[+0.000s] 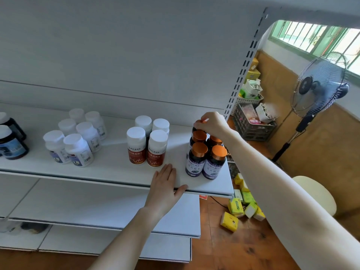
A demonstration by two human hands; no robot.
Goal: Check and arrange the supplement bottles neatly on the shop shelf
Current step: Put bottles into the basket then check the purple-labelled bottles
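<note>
On the white shelf (109, 168) stand groups of supplement bottles. At the right end are several dark purple bottles with orange caps (204, 158). My right hand (211, 123) reaches over them, its fingers closed on the cap of the rearmost one, which is mostly hidden. My left hand (164, 187) rests flat on the shelf's front edge, fingers apart, just left of the purple bottles. Several white-capped bottles with red-brown labels (148, 145) stand in the middle. Several white bottles with blue labels (76, 137) stand further left. Two dark bottles with white caps (10, 139) are at the far left.
Lower white shelves (116, 213) sit below. A slotted upright (243, 67) marks the shelf's right end. Beyond it stand a pedestal fan (319, 84), a crate of goods (253, 121) and a cream stool (315, 193). Yellow boxes (241, 207) lie on the wooden floor.
</note>
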